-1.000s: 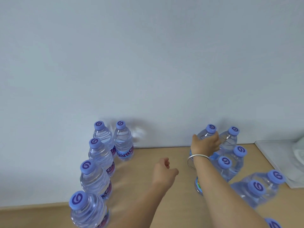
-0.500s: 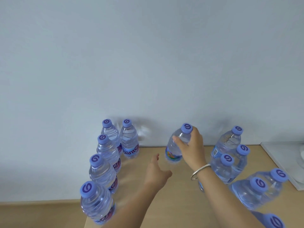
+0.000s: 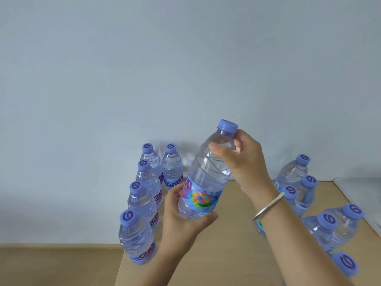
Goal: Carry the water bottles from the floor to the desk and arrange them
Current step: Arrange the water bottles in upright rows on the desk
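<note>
From my head camera: a second ago my right hand (image 3: 245,159) gripped a bottle in the right cluster (image 3: 299,193); now that bottle (image 3: 208,174) is lifted, tilted above the desk (image 3: 226,254), just right of the left row (image 3: 142,199). My left hand (image 3: 181,217), empty before, now cups its base. I judge it is joining the left row.

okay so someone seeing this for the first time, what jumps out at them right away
A water bottle held tilted in mid-air at centre: the right hand grips its neck, the left hand cups its base. Below it, on the desk, more purple-capped bottles stand in a left row and a right cluster.
</note>
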`<state>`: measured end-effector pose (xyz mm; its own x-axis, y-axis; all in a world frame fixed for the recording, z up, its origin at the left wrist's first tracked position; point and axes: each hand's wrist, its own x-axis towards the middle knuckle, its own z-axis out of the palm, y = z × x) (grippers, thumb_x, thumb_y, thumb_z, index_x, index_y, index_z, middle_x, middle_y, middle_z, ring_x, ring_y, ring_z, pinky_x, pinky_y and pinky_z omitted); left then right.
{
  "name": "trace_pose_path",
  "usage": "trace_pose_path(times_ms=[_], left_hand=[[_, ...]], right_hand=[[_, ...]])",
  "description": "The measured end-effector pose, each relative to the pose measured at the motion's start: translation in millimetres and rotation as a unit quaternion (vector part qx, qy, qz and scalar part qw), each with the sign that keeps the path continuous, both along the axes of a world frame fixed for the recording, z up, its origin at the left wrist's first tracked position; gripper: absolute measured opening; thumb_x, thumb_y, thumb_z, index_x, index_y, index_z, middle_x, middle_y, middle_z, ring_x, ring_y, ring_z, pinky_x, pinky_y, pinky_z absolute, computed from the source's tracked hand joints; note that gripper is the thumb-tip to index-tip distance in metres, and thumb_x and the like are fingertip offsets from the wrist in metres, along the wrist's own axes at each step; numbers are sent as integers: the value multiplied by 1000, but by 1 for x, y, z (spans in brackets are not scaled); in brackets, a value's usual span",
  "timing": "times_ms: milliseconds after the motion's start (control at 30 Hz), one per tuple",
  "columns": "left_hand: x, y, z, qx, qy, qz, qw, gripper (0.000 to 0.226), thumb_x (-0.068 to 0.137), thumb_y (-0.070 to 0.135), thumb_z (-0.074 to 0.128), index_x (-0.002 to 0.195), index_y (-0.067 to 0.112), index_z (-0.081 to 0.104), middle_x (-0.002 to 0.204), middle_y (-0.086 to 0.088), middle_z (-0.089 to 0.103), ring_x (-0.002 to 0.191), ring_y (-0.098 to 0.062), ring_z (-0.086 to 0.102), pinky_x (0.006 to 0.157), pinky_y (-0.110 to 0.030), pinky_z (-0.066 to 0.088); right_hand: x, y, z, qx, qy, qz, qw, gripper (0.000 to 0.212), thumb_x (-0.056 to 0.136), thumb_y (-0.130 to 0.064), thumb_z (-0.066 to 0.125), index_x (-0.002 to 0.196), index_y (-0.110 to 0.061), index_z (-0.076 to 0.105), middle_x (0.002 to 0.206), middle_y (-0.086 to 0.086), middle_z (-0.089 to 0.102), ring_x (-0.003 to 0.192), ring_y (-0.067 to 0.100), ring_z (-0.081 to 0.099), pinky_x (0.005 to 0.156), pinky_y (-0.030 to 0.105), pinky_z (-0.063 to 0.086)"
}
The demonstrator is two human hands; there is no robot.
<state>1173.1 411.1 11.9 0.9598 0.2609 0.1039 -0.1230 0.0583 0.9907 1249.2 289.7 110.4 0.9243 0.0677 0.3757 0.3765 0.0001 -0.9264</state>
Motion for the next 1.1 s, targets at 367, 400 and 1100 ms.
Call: trace_pose_path(times_ms=[367, 400, 1100], left_hand=[[-28, 22, 18, -177, 74, -299, 935, 69, 46, 26, 82, 108, 7, 59, 97, -10, 67, 89, -24, 61, 77, -30, 49], [-29, 20, 18, -165, 59, -260, 950, 62, 48, 22, 79, 106, 6, 60, 94, -10, 68, 87, -22, 61, 75, -28, 51], [-30, 34, -13, -74, 79, -128, 986, 53, 50, 18, 84, 98, 5, 66, 91, -11, 74, 82, -19, 69, 69, -24, 54]], right_hand=[[-2, 10, 14, 206, 106, 251, 940, 33, 56, -35, 72, 85, -21, 71, 83, 5, 71, 73, 16, 68, 66, 28, 55], [-2, 10, 16, 148, 90, 209, 962, 27, 62, -38, 65, 84, -25, 69, 84, 1, 71, 74, 14, 67, 68, 27, 54], [-2, 22, -18, -160, 117, 109, 974, 59, 52, -41, 81, 103, -16, 63, 98, 0, 72, 94, 18, 69, 89, 47, 53]])
